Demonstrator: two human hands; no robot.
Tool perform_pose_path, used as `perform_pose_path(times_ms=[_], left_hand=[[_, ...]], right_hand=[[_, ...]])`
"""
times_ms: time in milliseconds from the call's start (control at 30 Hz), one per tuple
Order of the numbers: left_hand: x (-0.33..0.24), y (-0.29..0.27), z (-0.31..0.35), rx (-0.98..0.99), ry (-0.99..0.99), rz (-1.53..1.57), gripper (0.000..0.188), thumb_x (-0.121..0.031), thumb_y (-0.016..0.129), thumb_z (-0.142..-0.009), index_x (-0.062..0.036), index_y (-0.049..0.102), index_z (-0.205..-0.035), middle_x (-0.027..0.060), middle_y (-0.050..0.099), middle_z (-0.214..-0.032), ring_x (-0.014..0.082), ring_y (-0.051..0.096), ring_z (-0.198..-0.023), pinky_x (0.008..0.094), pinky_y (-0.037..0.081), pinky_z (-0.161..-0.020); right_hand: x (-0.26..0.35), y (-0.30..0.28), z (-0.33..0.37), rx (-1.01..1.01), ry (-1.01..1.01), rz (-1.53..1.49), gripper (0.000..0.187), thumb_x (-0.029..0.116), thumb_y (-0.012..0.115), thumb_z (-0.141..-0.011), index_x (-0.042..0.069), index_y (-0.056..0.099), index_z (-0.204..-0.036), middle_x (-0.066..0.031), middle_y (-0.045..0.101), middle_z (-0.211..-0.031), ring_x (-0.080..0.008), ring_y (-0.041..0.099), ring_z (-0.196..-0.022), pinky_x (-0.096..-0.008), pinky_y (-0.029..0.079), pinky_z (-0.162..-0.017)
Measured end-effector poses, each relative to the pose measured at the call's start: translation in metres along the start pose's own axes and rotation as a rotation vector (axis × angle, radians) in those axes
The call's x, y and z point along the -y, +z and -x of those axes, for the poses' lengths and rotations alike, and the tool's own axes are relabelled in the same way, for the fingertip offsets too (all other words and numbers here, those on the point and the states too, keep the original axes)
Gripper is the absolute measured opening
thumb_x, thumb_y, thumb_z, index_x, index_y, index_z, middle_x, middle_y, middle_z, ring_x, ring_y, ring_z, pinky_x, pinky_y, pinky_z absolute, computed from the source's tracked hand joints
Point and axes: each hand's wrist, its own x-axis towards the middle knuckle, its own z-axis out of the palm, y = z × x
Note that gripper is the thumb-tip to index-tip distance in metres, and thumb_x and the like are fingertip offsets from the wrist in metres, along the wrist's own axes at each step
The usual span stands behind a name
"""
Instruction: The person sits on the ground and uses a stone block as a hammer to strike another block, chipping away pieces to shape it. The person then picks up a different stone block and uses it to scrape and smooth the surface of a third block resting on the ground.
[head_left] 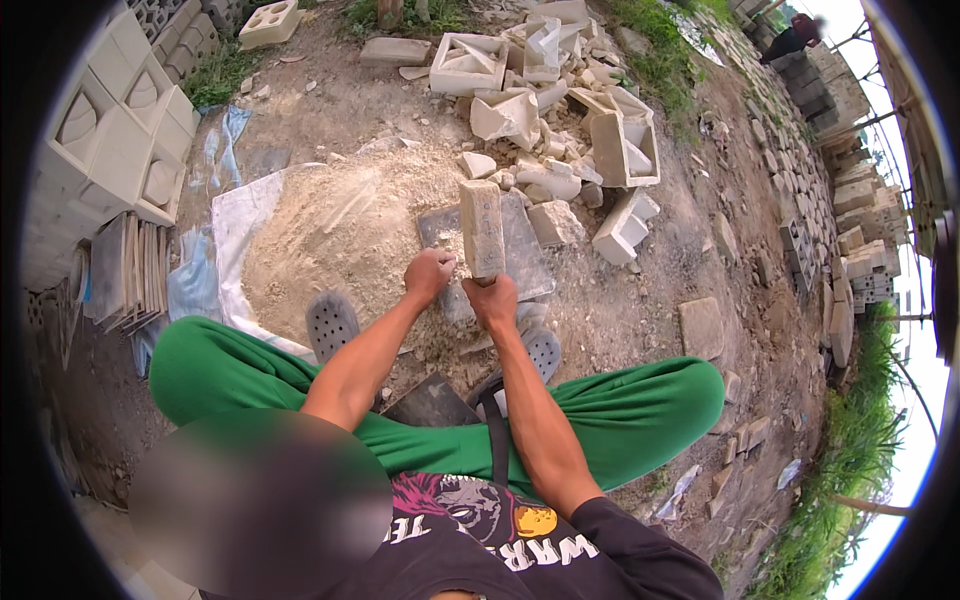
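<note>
A dusty, pale oblong block, squared like a mallet head, is raised upright over a dark flat slab. My right hand is closed at its near end; whether a handle runs inside the fist is hidden. Just to the left, my left hand is closed low over the slab's near left part, beside pale crumbs. Anything between its fingers is too small or hidden to name. Left of the slab, a heap of pale crushed grit lies on a white sheet.
Broken pale blocks and rubble are piled beyond the slab. Patterned blocks stand stacked at the far left above thin boards. My shoes flank the work spot. Another person is at the far upper right.
</note>
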Motion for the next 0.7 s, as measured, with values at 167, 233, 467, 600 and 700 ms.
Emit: perform_pose_path(times_ms=[167,233,467,600,700], left_hand=[[-0.002,0.0,0.0,-0.048,0.004,0.01,0.025,-0.036,0.068,-0.085,-0.0214,0.077,-0.103,0.0094,0.07,-0.105,0.0311,0.067,-0.096,0.042,0.054,-0.081],[0.0,-0.002,-0.001,0.036,-0.008,0.033,0.024,-0.036,0.068,-0.086,-0.0205,0.077,-0.101,0.0097,0.07,-0.104,0.0315,0.067,-0.096,0.0423,0.053,-0.081],[0.003,0.006,0.004,-0.049,0.033,0.063,0.023,-0.032,0.068,-0.084,-0.0193,0.077,-0.102,0.0115,0.068,-0.105,0.0322,0.066,-0.095,0.0424,0.053,-0.081],[0.003,0.007,-0.001,-0.173,0.054,0.095,0.026,-0.026,0.071,-0.085,-0.0116,0.074,-0.106,0.0122,0.067,-0.099,0.028,0.067,-0.087,0.0388,0.053,-0.079],[0.001,0.004,-0.001,-0.167,0.076,0.091,0.025,-0.024,0.071,-0.085,-0.011,0.073,-0.106,0.0119,0.066,-0.098,0.028,0.067,-0.086,0.0387,0.053,-0.079]], right_hand=[[-0.038,0.02,0.003,0.021,0.095,0.035,0.04,0.035,0.076,-0.07,0.002,0.073,-0.092,-0.0148,0.073,-0.075,-0.0328,0.071,-0.073,-0.0405,0.054,-0.067],[-0.04,0.018,-0.002,0.034,0.165,0.089,0.039,0.034,0.076,-0.07,0.0,0.073,-0.089,-0.0149,0.072,-0.072,-0.031,0.072,-0.07,-0.0409,0.054,-0.065],[-0.008,-0.003,-0.003,0.01,0.068,-0.104,0.036,0.032,0.074,-0.071,-0.002,0.073,-0.086,-0.0151,0.069,-0.064,-0.0285,0.068,-0.056,-0.0409,0.053,-0.058],[-0.028,0.011,0.001,-0.018,0.02,0.07,0.036,0.031,0.073,-0.07,-0.002,0.072,-0.085,-0.0165,0.07,-0.072,-0.0284,0.07,-0.069,-0.0393,0.053,-0.065],[-0.032,0.005,0.002,0.121,0.229,0.067,0.038,0.034,0.073,-0.07,0.002,0.074,-0.091,-0.0201,0.072,-0.084,-0.037,0.071,-0.084,-0.0432,0.054,-0.074]])
